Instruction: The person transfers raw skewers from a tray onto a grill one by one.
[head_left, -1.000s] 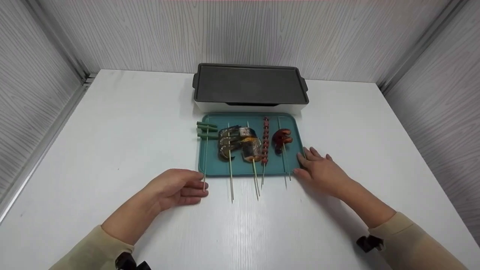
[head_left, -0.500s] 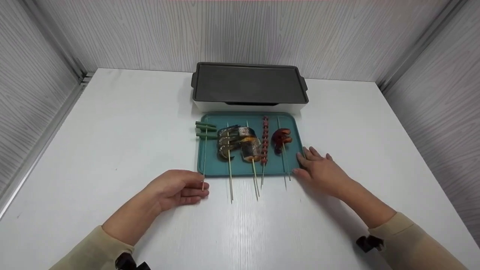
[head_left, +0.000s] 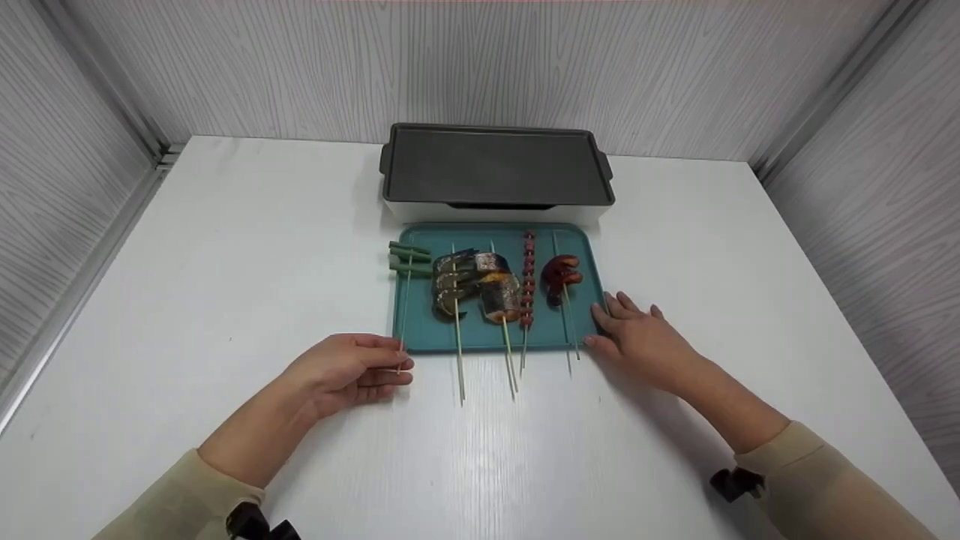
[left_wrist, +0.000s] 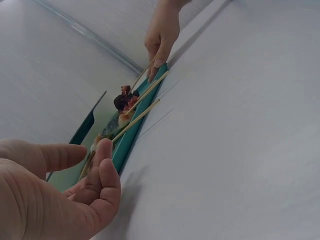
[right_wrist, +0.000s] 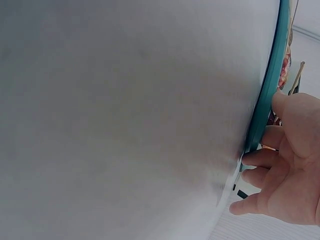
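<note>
In the head view my left hand is at the front left corner of a teal tray, fingers loosely bent. The bare stick of a green vegetable skewer crosses its fingertips. In the left wrist view a gap shows between the thumb and index fingertips, and that stick is hidden. My right hand rests against the tray's right edge, thumb near the front corner and fingers spread. Across the tray lie a shrimp skewer, a chunky dark-skinned skewer, a red-beaded skewer and a dark red, curled skewer.
A black griddle plate on a white base stands directly behind the tray. Pale wood-grain panels enclose the back and sides of the white table. Several stick ends overhang the tray's front rim.
My left hand has shifted slightly up and left, its upper fingers drawing closer together. The green skewer's lower end has swung slightly left and forward. My right hand stays put.
</note>
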